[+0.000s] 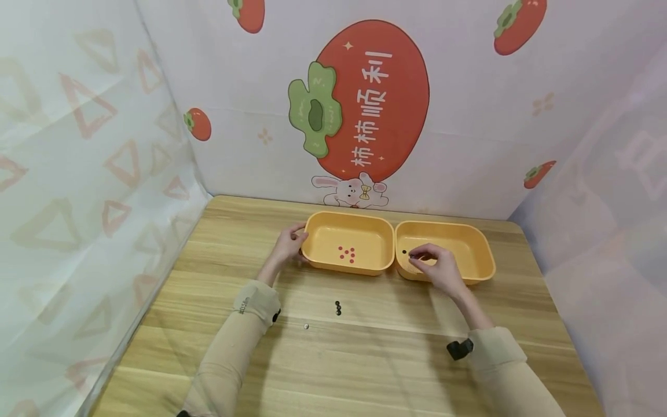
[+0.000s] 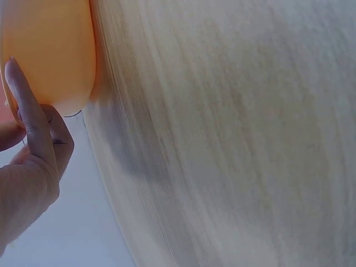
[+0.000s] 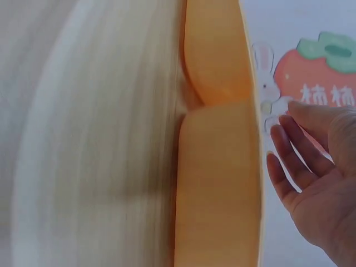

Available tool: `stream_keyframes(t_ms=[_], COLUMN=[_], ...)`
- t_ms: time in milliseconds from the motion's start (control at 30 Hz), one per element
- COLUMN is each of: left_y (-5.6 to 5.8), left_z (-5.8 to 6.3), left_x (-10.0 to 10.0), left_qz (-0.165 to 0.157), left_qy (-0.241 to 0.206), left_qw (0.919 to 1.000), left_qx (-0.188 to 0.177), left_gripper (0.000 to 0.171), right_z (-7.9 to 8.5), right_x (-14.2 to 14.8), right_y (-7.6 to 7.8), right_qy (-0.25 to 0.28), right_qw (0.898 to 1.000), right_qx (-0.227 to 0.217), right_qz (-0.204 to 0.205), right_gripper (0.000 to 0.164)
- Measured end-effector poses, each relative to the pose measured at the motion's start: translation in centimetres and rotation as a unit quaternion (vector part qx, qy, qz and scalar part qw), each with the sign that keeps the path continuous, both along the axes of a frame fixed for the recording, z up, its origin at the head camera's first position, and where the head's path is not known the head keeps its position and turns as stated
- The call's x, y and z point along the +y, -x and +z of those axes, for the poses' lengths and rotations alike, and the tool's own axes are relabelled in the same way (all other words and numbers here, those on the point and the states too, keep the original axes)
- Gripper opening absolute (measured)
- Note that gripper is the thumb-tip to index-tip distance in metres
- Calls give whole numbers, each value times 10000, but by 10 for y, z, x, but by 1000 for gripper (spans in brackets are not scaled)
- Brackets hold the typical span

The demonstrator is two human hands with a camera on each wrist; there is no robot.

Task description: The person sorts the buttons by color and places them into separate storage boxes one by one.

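My left hand (image 1: 288, 244) holds the left end of a yellow plastic bin (image 1: 348, 215), thumb over the rim and fingers against the outer wall (image 2: 55, 50). Several small red round pieces (image 1: 346, 252) lie on that bin's floor. Over the near left part of a second yellow bin (image 1: 443, 225), my right hand (image 1: 442, 269) pinches a small black round piece (image 1: 411, 256) between thumb and fingertips. Another black piece (image 1: 403, 252) lies inside this bin, close to those fingertips. In the right wrist view the right hand (image 3: 311, 167) is above the rim, its other fingers loosely bent.
On the wooden table (image 1: 365, 359), in front of the left bin, black round pieces (image 1: 338, 308) sit in a short row. A small silvery piece (image 1: 306, 326) lies nearer. The bins stand side by side before a printed cloth backdrop (image 1: 458, 145); cloth also hangs left and right.
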State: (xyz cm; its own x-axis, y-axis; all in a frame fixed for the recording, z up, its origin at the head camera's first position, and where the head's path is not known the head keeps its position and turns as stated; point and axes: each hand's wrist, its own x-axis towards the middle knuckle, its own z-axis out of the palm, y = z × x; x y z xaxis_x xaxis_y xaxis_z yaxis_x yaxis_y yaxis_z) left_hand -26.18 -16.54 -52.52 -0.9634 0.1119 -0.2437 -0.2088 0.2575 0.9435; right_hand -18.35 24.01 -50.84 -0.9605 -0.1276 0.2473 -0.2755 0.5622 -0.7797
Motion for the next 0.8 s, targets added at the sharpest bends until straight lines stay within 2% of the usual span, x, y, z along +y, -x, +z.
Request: stream_keyframes(t_ms=[233,467,633,800], left_y=[0,-2,-1,-1], left_z=[0,-2,-2,-5], left_x=[-2,-1,-2,-2], left_qz=[-26,-71,-32,-10], left_qy=[58,-41,-64,-129], left_qw=[10000,10000,9999,9998], left_qx=[-19,13,70,121], left_gripper=[49,49,48,48], right_z=[-8,-12,-14,-19], right_x=[16,15,13,12], right_y=[27,37,45,55], right_qy=[-121,-255,-417,-636], right_qw=[9994,9980,9971,9957], right_qx=[-250,-525,-555,-637], right_qz=[-228,-238,-320,-230], right_gripper=[12,13,13,12])
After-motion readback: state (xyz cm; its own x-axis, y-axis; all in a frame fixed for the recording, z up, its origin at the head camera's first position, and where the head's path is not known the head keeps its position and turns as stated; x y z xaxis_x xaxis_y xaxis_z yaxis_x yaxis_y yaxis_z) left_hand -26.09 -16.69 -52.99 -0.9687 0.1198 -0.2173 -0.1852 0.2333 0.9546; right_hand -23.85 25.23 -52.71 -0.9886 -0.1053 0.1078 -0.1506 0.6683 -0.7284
